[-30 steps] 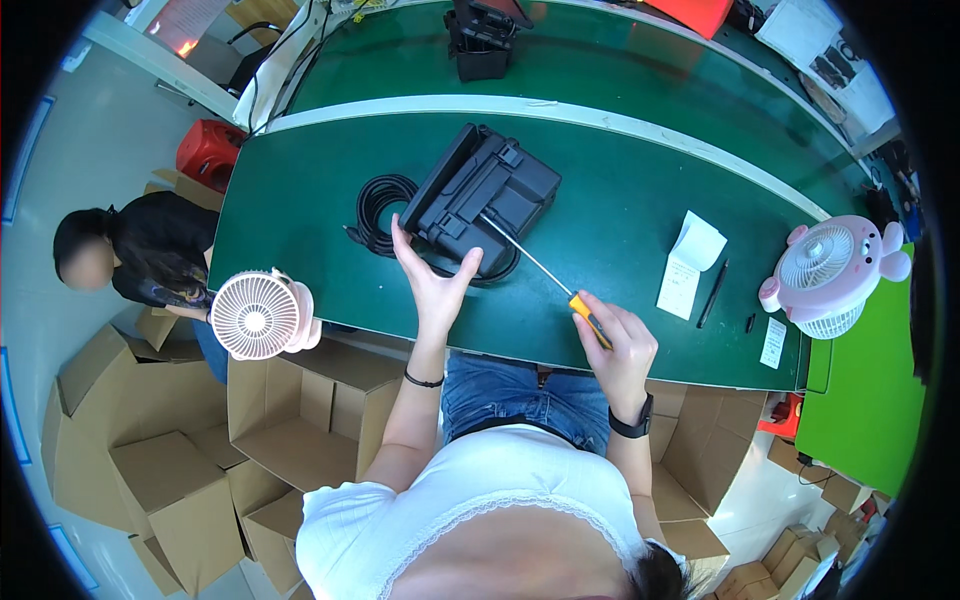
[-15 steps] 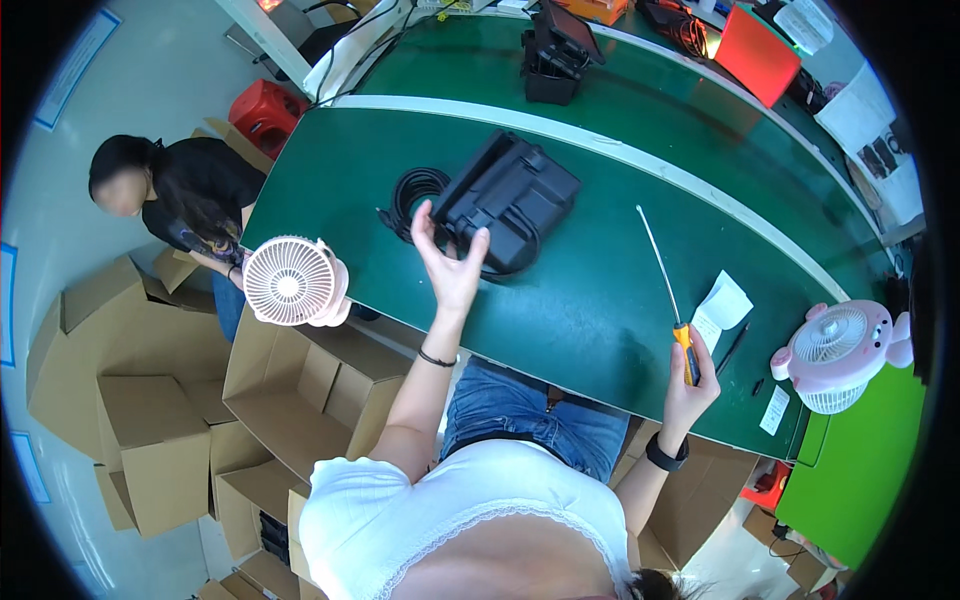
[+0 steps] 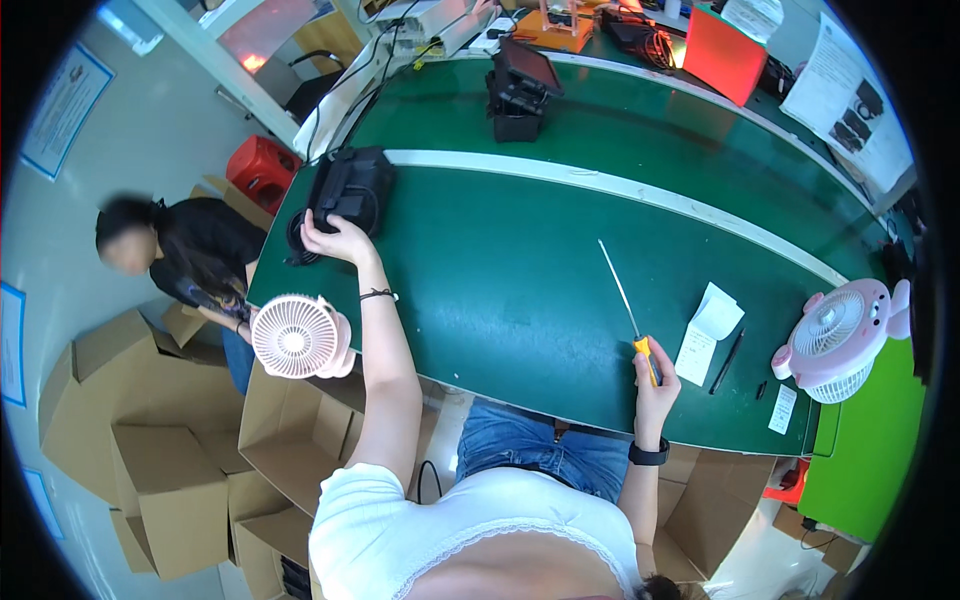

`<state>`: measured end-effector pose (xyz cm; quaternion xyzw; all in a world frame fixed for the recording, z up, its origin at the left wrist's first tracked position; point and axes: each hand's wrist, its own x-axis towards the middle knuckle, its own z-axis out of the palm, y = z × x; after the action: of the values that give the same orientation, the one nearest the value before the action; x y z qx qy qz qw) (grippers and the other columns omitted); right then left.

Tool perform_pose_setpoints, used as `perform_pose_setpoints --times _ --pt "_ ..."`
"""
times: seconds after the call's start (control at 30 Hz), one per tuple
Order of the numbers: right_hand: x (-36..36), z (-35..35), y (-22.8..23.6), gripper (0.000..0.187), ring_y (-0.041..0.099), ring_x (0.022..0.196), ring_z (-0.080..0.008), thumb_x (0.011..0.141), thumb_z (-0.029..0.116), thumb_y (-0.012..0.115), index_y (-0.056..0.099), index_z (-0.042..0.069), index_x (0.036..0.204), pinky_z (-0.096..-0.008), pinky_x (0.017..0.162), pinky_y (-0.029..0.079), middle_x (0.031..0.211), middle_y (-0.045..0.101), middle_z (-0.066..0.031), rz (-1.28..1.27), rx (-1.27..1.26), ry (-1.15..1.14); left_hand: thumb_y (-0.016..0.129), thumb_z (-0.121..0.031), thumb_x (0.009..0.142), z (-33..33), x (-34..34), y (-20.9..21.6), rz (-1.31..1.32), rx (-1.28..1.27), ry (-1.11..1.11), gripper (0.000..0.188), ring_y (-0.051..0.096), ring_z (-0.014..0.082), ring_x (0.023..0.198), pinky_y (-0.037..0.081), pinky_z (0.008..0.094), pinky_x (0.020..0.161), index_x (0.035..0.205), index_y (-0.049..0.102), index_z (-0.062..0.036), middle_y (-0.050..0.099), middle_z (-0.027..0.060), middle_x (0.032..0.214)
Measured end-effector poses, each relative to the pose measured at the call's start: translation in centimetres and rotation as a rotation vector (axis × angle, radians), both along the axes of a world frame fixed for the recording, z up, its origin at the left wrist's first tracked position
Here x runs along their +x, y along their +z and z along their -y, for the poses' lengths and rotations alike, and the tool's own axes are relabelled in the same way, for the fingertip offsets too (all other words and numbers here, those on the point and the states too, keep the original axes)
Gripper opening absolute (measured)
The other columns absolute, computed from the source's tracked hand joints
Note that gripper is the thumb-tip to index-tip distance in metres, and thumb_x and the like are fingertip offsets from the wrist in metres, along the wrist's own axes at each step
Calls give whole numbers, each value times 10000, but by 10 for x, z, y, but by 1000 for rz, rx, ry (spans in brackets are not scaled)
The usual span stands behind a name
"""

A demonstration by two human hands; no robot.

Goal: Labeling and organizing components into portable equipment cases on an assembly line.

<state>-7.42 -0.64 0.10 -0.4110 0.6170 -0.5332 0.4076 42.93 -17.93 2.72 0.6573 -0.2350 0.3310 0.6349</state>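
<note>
Before you, at the right edge of the green desk (image 3: 500, 300), stands a pink animal-shaped fan (image 3: 835, 335); the black case (image 3: 362, 185) sits at the far left corner, and a smaller pink fan (image 3: 298, 340) shows at the near left corner. Your left hand (image 3: 340, 240) is half open against the case; whether it grips cannot be told. Your right hand (image 3: 657, 392) is closed around the yellow-handled screwdriver (image 3: 642, 346), tip toward the far edge.

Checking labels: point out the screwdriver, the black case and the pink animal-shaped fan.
Screwdriver (image 3: 642, 347): head view, yellow part of handle.
Black case (image 3: 360, 188): head view, body.
Pink animal-shaped fan (image 3: 828, 320): head view, upper round grille.
</note>
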Motion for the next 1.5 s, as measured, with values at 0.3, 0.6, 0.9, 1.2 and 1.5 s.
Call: perform_pose_setpoints --times 0.3,0.6,0.9,1.2,1.5 --pt "14 5 7 306 685 987 -180 875 106 730 697 4 1161 -291 892 516 1082 726 -133 -197 -128 -133 647 -116 873 111 -126 21 211 492 -907 244 494 335 1214 395 426 1061 1116 667 -127 518 163 1256" --pt "18 7 9 279 708 919 -172 845 57 744 712 -7 1115 -278 830 549 1028 737 -136 -263 -224 -107 704 -102 844 202 -155 -28 -3 819 -877 490 542 446 1124 451 485 974 1263 461 -183 542 251 1188" --pt "18 12 11 311 715 931 -206 849 86 755 701 18 1148 -298 828 550 1043 733 -144 -249 -227 -111 740 -131 820 170 -144 -1 -34 687 -953 242 497 370 1094 428 427 984 1044 652 -158 583 213 1087" --pt "14 9 -4 318 674 790 -119 997 195 583 642 -15 1229 -253 719 531 917 734 -96 -57 -126 -101 723 -86 822 64 -167 25 185 785 -1050 234 463 366 1132 431 433 982 1033 629 -119 532 161 1128" --pt "9 3 -12 339 579 863 -98 1037 204 506 541 7 1310 -233 775 479 987 641 -53 -33 -195 -79 719 -73 813 -57 -191 53 326 892 -1130 226 602 379 1010 536 438 852 996 605 -142 457 169 1222"
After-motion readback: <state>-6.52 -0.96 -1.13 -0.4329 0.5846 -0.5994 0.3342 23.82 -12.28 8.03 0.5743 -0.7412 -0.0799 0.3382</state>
